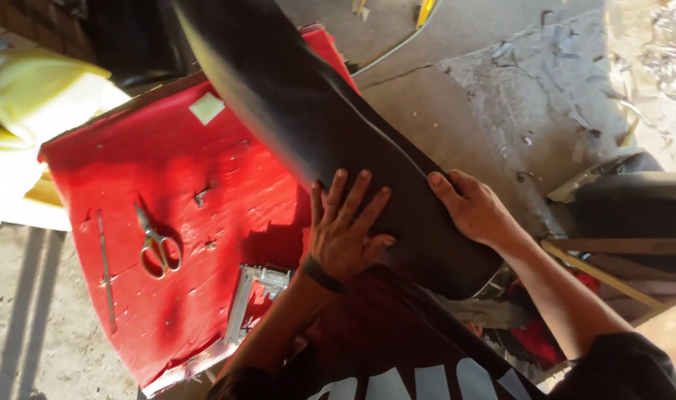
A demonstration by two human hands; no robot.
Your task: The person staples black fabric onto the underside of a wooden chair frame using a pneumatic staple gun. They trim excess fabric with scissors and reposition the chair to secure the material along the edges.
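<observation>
A long black padded seat (308,111) lies diagonally across a red-covered worktable (153,170), its near end toward me. My left hand (347,230) rests flat on the seat's near end with fingers spread apart. My right hand (471,209) grips the seat's right edge, thumb on top and fingers wrapped under. A dark band sits on my left wrist.
Scissors (159,248) lie on the red surface at the left. A metal stapler-like tool (251,296) sits near the table's front edge. Yellow foam (34,96) is piled at the far left. Concrete floor (501,89) with scraps spreads to the right, beside another dark seat (634,207).
</observation>
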